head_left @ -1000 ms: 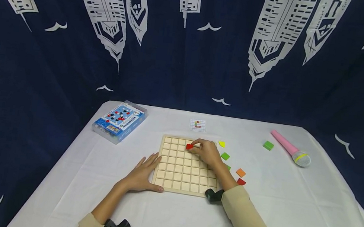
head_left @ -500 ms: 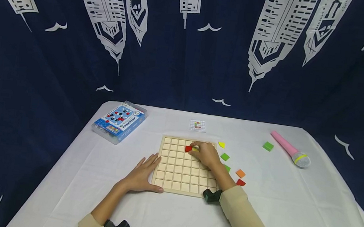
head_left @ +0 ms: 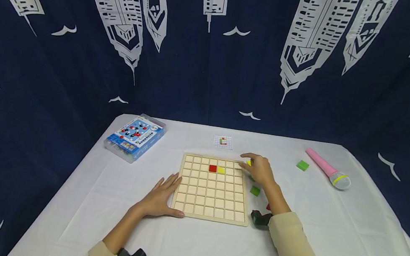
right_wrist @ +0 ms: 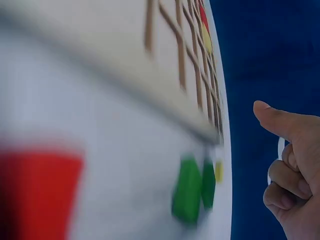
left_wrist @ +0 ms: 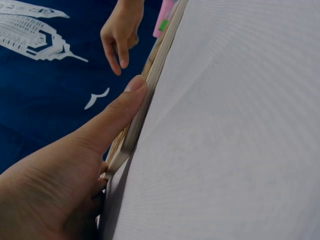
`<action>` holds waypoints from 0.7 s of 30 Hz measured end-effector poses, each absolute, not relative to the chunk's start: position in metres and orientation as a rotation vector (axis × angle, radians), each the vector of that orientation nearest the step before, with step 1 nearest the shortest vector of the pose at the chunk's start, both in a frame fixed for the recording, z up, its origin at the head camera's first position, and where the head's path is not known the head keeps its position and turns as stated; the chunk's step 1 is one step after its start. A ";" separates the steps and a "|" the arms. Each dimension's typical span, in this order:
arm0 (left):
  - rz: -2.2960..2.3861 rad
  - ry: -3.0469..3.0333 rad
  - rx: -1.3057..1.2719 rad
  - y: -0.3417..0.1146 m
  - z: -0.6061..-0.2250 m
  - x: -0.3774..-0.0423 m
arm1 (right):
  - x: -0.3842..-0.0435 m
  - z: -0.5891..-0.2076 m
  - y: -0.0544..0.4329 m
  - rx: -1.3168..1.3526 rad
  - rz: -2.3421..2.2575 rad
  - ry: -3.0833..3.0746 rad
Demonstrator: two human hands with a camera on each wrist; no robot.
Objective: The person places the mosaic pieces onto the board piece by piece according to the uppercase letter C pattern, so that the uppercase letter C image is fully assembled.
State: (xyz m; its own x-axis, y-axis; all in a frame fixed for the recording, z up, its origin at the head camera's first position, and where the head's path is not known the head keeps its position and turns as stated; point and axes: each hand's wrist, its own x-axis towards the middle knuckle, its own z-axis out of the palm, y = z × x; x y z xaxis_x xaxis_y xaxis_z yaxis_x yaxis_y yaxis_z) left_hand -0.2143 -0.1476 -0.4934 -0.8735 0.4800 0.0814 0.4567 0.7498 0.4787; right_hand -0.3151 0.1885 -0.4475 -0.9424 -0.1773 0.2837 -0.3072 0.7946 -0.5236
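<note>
A wooden grid board [head_left: 196, 193] lies on the white cloth. My left hand [head_left: 159, 196] rests at its near left corner, fingers straight along the left side, thumb [left_wrist: 117, 112] against the near edge. On the board a red square tile [head_left: 213, 168] and a yellow square tile [head_left: 221, 170] sit side by side in neighbouring cells. Off the board's far right corner hovers my right hand [head_left: 259, 170], thumb and forefinger apart with nothing between them. Partly behind its fingers is a yellow curved piece [head_left: 248, 162]. Green tiles [right_wrist: 187, 190] lie below this hand.
A small printed pattern card [head_left: 223, 142] lies beyond the board. A boxed set [head_left: 135, 137] is at the back left; a pink toy microphone [head_left: 324, 165] and another green tile [head_left: 303, 165] are at the right. A red piece [head_left: 269, 207] shows beside the right wrist.
My right hand has let go of the yellow square tile beside the red one and moved right, off the board. My left hand has stayed in place.
</note>
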 end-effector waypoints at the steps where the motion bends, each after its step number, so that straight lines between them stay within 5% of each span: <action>1: 0.773 2.893 0.774 -0.148 -0.493 -0.214 | -0.316 -0.448 0.195 0.368 0.851 -2.762; 21: 0.769 2.885 0.772 -0.149 -0.493 -0.214 | -0.332 -0.473 0.230 0.221 0.863 -2.878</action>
